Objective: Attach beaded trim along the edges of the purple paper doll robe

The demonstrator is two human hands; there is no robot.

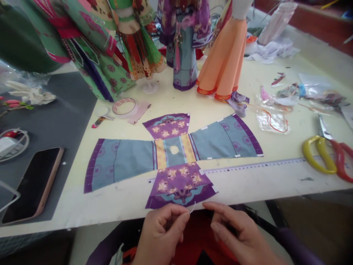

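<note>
A cross-shaped paper garment piece [173, 154] in grey-blue and purple, with a small neck hole, lies flat on the cream table [275, 147]. Just below the table's near edge, my left hand [162, 232] is closed in a pinch on a tiny white sliver, perhaps a scrap of tape or paper [192, 208]. My right hand [234, 232] sits beside it with fingers curled, its fingertips close to the same sliver. Both hands hover over my lap, near the garment's bottom purple flap.
Several paper-dressed dolls [182, 48] stand at the back. A tape roll [124, 107] lies left of centre, a phone [33, 184] on a dark mat [63, 117] at left. Yellow and red scissors [328, 151] and plastic packets [273, 119] lie at right; a ruler [261, 166] runs along the front.
</note>
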